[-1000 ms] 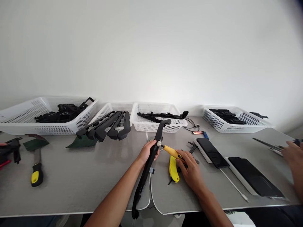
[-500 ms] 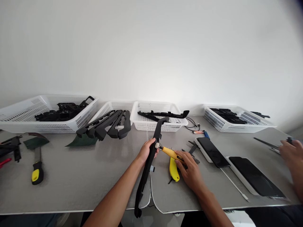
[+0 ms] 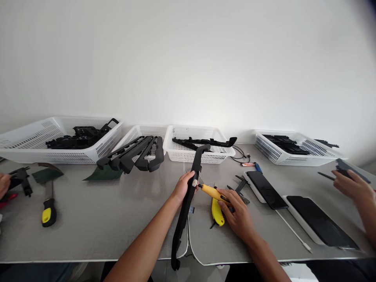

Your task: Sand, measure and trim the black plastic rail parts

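Observation:
My left hand (image 3: 182,188) is closed round the middle of a long black plastic trim piece (image 3: 187,203), which tilts upward with its lower end past the table edge. A small pale round spot shows on the piece beside my thumb. My right hand (image 3: 237,211) grips a yellow-handled deburring tool (image 3: 214,192), its thin tip close to the trim piece; contact cannot be made out. Under and beside that hand lie a yellow utility knife (image 3: 217,213) and dark calipers (image 3: 241,186).
White baskets (image 3: 199,156) with black parts line the wall. Grey trim pieces (image 3: 141,154) overhang one. A yellow-black handled tool (image 3: 48,213) and green sandpaper (image 3: 102,173) lie left; phones (image 3: 320,221) lie right. Other people's hands (image 3: 354,184) work at both sides.
My hands, the trim piece and the tool keep nearly the same pose. At right another person's hand has lifted a dark flat part; at left another hand has come into view.

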The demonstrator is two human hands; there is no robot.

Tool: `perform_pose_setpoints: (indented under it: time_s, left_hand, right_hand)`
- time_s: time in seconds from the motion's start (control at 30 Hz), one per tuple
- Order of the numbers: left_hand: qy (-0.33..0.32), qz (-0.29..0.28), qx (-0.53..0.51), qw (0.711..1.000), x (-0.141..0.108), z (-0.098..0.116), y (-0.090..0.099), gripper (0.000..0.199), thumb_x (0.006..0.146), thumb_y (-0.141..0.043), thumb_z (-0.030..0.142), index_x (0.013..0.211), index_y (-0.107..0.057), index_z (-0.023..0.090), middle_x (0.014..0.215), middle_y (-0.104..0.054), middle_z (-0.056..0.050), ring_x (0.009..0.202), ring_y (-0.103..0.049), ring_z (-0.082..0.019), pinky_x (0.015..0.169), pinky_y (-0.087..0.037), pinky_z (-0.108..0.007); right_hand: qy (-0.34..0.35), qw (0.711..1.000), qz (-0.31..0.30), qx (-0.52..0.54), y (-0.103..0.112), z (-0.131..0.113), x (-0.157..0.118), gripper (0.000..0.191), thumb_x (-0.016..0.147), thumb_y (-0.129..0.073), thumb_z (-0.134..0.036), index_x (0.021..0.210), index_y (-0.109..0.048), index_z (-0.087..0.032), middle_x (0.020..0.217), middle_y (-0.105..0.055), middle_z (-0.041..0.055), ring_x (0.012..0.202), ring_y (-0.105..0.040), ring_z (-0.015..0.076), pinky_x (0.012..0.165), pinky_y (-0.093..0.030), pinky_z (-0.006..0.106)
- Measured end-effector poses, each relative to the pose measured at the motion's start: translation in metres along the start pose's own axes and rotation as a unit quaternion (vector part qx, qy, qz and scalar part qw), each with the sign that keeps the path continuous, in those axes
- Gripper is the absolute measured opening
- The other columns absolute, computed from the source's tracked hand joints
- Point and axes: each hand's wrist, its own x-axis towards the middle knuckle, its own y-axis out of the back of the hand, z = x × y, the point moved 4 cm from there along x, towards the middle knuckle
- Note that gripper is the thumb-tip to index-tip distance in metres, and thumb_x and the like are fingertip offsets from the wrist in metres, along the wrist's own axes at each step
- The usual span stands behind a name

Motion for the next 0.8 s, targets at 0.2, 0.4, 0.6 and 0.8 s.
perform_pose_setpoints:
  time_s: [0.2, 0.4, 0.6, 0.8]
  left_hand:
    - [0.001, 0.005, 0.003, 1.0, -0.0002, -0.0009, 0.0001, 0.042, 0.076, -0.075, 0.056, 0.08, -0.059, 0.018, 0.055, -0.057, 0.003, 0.039, -0.048, -0.009, 0.038, -0.026, -0.021]
    - [-0.003, -0.01, 0.045, 0.999, -0.0021, 0.0015, 0.0001, 0.047, 0.082, -0.068, 0.062, 0.068, -0.057, 0.019, 0.05, -0.058, -0.001, 0.037, -0.046, -0.01, 0.04, -0.029, -0.023]
    - [-0.011, -0.019, 0.131, 0.991, -0.0026, 0.0016, 0.0003, 0.061, 0.089, -0.055, 0.069, 0.055, -0.058, 0.018, 0.042, -0.057, -0.006, 0.032, -0.045, -0.012, 0.037, -0.028, -0.026]
    - [-0.002, -0.004, 0.153, 0.988, -0.0095, 0.001, -0.0052, 0.062, 0.086, -0.059, 0.071, 0.056, -0.06, 0.017, 0.044, -0.059, -0.007, 0.033, -0.046, -0.012, 0.036, -0.026, -0.025]
  right_hand:
    - [0.006, 1.0, 0.007, -0.008, 0.0011, -0.0014, 0.0009, 0.033, 0.106, -0.052, -0.037, 0.134, -0.065, -0.026, 0.125, -0.069, 0.0101, 0.116, -0.065, 0.024, 0.098, -0.056, 0.038]
    - [0.001, 1.0, 0.02, -0.017, 0.0028, -0.0014, 0.0019, 0.033, 0.105, -0.053, -0.038, 0.133, -0.066, -0.025, 0.123, -0.07, 0.0097, 0.115, -0.066, 0.0243, 0.098, -0.056, 0.038]
    - [-0.007, 0.999, 0.036, -0.019, 0.0036, 0.0012, 0.0005, 0.033, 0.106, -0.053, -0.038, 0.134, -0.065, -0.026, 0.125, -0.069, 0.0094, 0.117, -0.065, 0.0247, 0.098, -0.056, 0.039]
    - [-0.012, 0.998, 0.058, -0.02, 0.0068, 0.0006, 0.0004, 0.034, 0.106, -0.053, -0.038, 0.134, -0.065, -0.025, 0.124, -0.069, 0.0109, 0.115, -0.065, 0.0251, 0.097, -0.056, 0.039]
